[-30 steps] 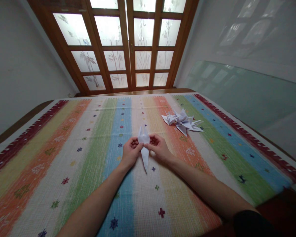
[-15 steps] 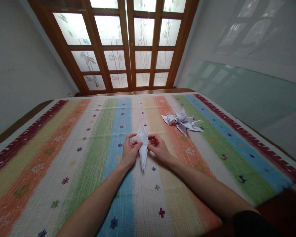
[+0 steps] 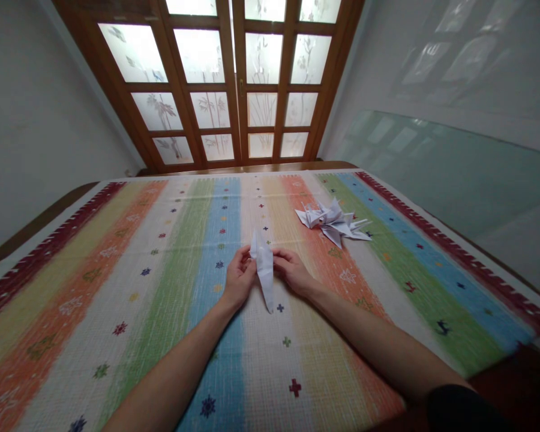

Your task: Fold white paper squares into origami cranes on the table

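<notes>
Between my two hands is a folded sheet of white paper (image 3: 264, 264), long and narrow, pointed at its far and near ends. My left hand (image 3: 242, 275) pinches its left edge, thumb toward the middle. On the other side, my right hand (image 3: 293, 268) has its fingers at the right edge; some of those fingertips are hidden behind the paper. Beyond my right hand lies a small heap of folded white paper cranes (image 3: 333, 221), touching neither hand.
A striped tablecloth (image 3: 162, 312) with small printed figures covers the table. Behind the table's far edge stand wooden doors (image 3: 240, 114) with frosted panes. A glass panel (image 3: 454, 168) leans along the right wall.
The folded paper has turned about its long axis, and its near tip has swung right. My left thumb has drawn back from the paper's middle to its left edge.
</notes>
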Motion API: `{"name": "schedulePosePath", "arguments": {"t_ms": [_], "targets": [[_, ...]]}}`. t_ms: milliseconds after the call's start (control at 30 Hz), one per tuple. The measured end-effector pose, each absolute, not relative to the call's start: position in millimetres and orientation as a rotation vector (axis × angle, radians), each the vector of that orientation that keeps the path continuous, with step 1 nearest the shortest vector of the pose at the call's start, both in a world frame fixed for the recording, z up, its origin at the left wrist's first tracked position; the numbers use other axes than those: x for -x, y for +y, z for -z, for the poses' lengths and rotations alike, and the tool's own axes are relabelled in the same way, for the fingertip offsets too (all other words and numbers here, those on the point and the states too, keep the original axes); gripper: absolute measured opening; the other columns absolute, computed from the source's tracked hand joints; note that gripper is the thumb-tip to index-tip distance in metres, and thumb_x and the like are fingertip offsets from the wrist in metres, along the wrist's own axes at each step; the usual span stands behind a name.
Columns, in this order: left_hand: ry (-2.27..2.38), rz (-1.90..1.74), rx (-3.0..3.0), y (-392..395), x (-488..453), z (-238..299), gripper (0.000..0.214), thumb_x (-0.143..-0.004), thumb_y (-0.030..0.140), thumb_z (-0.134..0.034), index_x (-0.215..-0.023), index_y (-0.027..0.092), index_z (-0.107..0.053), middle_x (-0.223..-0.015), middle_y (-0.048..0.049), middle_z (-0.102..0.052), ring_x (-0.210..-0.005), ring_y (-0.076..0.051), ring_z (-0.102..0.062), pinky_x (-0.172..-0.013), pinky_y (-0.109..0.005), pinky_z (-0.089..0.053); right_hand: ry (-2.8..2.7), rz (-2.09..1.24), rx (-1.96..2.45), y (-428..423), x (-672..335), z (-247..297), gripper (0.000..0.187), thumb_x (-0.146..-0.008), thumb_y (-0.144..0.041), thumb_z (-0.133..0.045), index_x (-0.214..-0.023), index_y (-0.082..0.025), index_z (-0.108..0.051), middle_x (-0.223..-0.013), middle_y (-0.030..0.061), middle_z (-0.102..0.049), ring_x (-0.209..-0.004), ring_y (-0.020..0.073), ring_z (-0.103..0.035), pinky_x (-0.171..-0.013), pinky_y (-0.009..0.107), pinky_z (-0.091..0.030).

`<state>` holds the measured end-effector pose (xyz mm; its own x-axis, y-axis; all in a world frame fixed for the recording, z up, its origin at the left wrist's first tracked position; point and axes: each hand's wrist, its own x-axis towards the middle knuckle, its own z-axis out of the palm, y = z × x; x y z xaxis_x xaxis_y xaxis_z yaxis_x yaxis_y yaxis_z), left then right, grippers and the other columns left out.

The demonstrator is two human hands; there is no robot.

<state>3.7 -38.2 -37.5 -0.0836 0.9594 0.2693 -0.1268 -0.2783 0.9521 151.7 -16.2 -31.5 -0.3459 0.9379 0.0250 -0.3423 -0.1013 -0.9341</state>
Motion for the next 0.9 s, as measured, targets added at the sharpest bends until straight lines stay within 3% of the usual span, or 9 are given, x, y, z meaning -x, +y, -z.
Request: {"name": "schedulePosePath", "arguments": {"t_ms": [100,200,367,467,667,900], "targets": [[1.055,-1.572,-1.250,-37,-3,41,0.041,-0.077,0.034,-0.069,-0.112,0.020,-0.056,-0.088,-0.0027,-0.064,-0.072,-0.013,-0.061,-0.067,-0.025,-0.049,-1.108,-1.749,0.733,-17,-152,32,0.030,-0.073,-0.049,-0.068,-0.078,-0.019,-0.068,-0.074,0.0027,-0.067,-0.068,0.0162,-0.059,-0.063,0.028,-0.046],[1.150,-1.619,-1.264,-39,-2,42,0.043,-0.077,0.027,-0.067,-0.118,0.022,-0.052,-0.088,-0.0001,-0.061,-0.058,-0.008,-0.054,-0.058,-0.022,-0.044,-1.086,-1.773,0.756,-18,-152,33,0.031,-0.067,-0.046,-0.077,-0.079,-0.020,-0.067,-0.069,-0.0011,-0.064,-0.062,0.0131,-0.057,-0.062,0.026,-0.045],[1.166,-1.514,-1.604,-47,-2,33,0.010,-0.082,0.026,-0.062,-0.091,0.020,-0.062,-0.081,-0.0008,-0.061,-0.070,-0.013,-0.056,-0.068,-0.025,-0.044,-0.969,-1.794,0.772,-17,-151,31,0.035,-0.059,-0.044,-0.085,-0.076,-0.021,-0.065,-0.065,-0.0045,-0.063,-0.058,0.0111,-0.055,-0.060,0.024,-0.044],[1.114,-1.441,-1.654,-50,-3,28,0.012,-0.083,0.030,-0.061,-0.090,0.020,-0.060,-0.078,0.0006,-0.058,-0.066,-0.013,-0.052,-0.065,-0.025,-0.042,-0.928,-1.813,0.763,-17,-152,30,0.037,-0.057,-0.043,-0.086,-0.074,-0.020,-0.063,-0.064,-0.0051,-0.062,-0.056,0.0105,-0.054,-0.058,0.024,-0.044],[1.181,-1.378,-1.691,-49,-3,26,0.030,-0.081,0.037,-0.061,-0.061,0.019,-0.047,-0.059,0.0042,-0.044,-0.058,-0.012,-0.042,-0.057,-0.024,-0.034,-0.899,-1.890,0.711,-17,-155,30,0.033,-0.063,-0.040,-0.083,-0.079,-0.021,-0.061,-0.068,-0.0043,-0.063,-0.059,0.0118,-0.056,-0.061,0.026,-0.046],[1.241,-1.457,-1.689,-48,-4,26,0.008,-0.076,0.025,-0.068,-0.082,0.020,-0.066,-0.074,0.0006,-0.057,-0.065,-0.013,-0.049,-0.064,-0.025,-0.038,-0.918,-1.872,0.711,-15,-156,31,0.033,-0.064,-0.038,-0.083,-0.082,-0.020,-0.062,-0.072,-0.0032,-0.063,-0.062,0.0116,-0.056,-0.063,0.026,-0.046]]}}
